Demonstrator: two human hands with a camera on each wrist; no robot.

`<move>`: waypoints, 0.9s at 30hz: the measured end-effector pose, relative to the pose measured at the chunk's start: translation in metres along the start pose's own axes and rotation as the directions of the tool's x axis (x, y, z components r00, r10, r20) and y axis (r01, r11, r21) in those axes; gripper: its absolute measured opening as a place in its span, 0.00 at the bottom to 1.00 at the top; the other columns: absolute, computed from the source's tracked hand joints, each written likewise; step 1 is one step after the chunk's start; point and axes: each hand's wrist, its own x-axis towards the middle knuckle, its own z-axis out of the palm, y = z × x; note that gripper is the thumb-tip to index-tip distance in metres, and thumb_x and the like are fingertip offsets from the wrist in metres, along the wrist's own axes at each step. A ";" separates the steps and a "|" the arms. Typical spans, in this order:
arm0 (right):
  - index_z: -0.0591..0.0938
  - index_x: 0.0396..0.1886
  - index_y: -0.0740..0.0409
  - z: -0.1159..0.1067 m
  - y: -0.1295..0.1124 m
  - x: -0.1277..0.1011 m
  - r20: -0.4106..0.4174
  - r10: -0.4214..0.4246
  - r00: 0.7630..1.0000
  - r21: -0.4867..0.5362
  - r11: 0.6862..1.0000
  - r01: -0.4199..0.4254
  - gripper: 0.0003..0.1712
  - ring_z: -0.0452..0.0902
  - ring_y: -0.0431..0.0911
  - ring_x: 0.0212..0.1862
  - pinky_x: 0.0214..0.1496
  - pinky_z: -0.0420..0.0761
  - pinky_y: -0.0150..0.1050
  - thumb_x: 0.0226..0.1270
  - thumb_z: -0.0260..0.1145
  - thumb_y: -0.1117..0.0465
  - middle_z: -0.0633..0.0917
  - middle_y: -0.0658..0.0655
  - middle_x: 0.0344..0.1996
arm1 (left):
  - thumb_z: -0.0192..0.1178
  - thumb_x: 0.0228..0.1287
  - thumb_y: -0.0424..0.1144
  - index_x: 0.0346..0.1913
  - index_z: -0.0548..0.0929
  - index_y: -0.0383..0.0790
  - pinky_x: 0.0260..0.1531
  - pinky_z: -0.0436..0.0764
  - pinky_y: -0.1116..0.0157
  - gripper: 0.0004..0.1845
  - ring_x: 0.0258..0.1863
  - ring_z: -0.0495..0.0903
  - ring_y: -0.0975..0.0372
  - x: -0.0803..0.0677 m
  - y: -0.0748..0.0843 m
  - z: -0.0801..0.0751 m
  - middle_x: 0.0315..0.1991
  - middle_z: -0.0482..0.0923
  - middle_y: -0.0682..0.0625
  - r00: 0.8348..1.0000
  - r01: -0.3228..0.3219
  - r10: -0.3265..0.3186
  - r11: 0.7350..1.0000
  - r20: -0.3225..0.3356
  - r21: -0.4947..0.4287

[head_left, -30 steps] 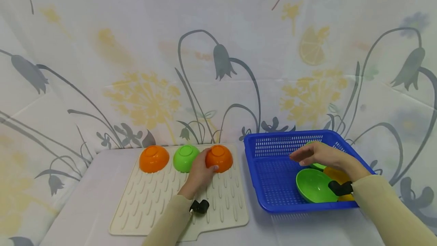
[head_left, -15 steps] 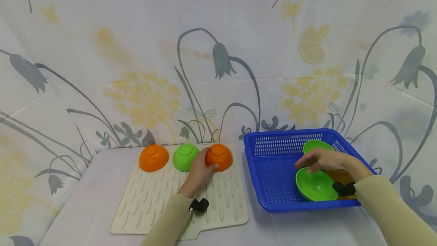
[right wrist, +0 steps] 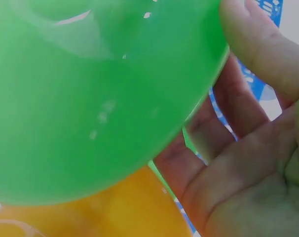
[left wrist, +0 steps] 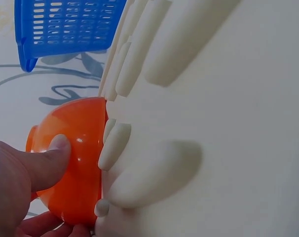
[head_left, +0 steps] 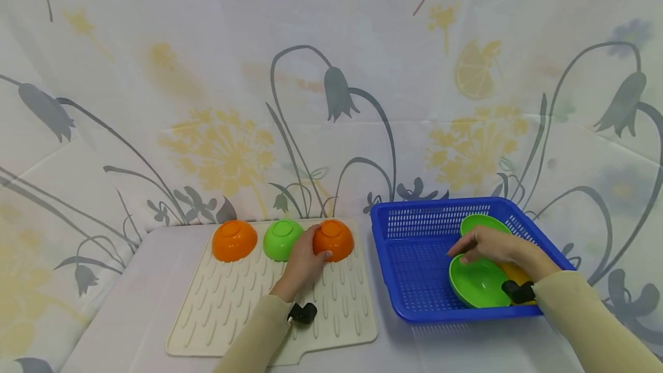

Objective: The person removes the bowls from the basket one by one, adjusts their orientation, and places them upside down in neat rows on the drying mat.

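Three upturned bowls [head_left: 282,240] on the mat [head_left: 223,309], three in the basket [head_left: 414,269].

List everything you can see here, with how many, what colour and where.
upturned orange plastic bowls: two, orange, on the mat's far edge, left and right of the green one
upturned green plastic bowl: one, green, between them
ribbed drying mat: one, cream, on the table, left
blue plastic basket: one, right
green bowls: two, in the basket
yellow-orange bowl: one, under them
left hand: holds the right orange bowl
right hand: grips the near green bowl's rim
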 end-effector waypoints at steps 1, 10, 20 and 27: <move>0.85 0.50 0.70 0.000 -0.001 0.000 -0.008 0.004 1.000 -0.003 1.000 -0.004 0.14 0.81 0.55 0.50 0.51 0.83 0.44 0.65 0.67 0.69 0.85 0.66 0.48 | 0.68 0.64 0.33 0.72 0.65 0.37 0.68 0.65 0.47 0.36 0.66 0.68 0.47 0.000 0.000 0.000 0.69 0.68 0.40 1.000 -0.002 0.002 1.000 -0.001 -0.001; 0.87 0.48 0.66 -0.001 -0.010 -0.004 -0.047 0.017 0.999 -0.044 0.999 -0.019 0.12 0.83 0.52 0.48 0.51 0.83 0.47 0.67 0.66 0.68 0.86 0.61 0.48 | 0.68 0.63 0.33 0.72 0.65 0.38 0.67 0.65 0.46 0.36 0.66 0.68 0.47 -0.003 0.000 -0.002 0.69 0.68 0.41 1.000 0.008 -0.008 1.000 -0.006 -0.020; 0.87 0.51 0.62 -0.003 -0.005 -0.013 -0.090 0.058 0.994 0.009 0.998 -0.057 0.14 0.73 0.45 0.29 0.28 0.77 0.37 0.67 0.66 0.69 0.86 0.58 0.45 | 0.68 0.63 0.33 0.72 0.65 0.37 0.67 0.65 0.46 0.36 0.66 0.68 0.46 -0.001 0.000 -0.003 0.68 0.68 0.40 1.000 -0.019 0.019 1.000 0.000 -0.002; 0.85 0.52 0.65 -0.001 -0.003 -0.015 -0.100 0.073 0.992 0.066 0.996 -0.067 0.15 0.83 0.52 0.45 0.42 0.86 0.44 0.67 0.67 0.68 0.85 0.63 0.49 | 0.68 0.63 0.33 0.72 0.65 0.38 0.67 0.65 0.46 0.36 0.66 0.68 0.47 0.000 -0.002 0.000 0.69 0.68 0.41 1.000 -0.004 0.004 1.000 0.010 0.011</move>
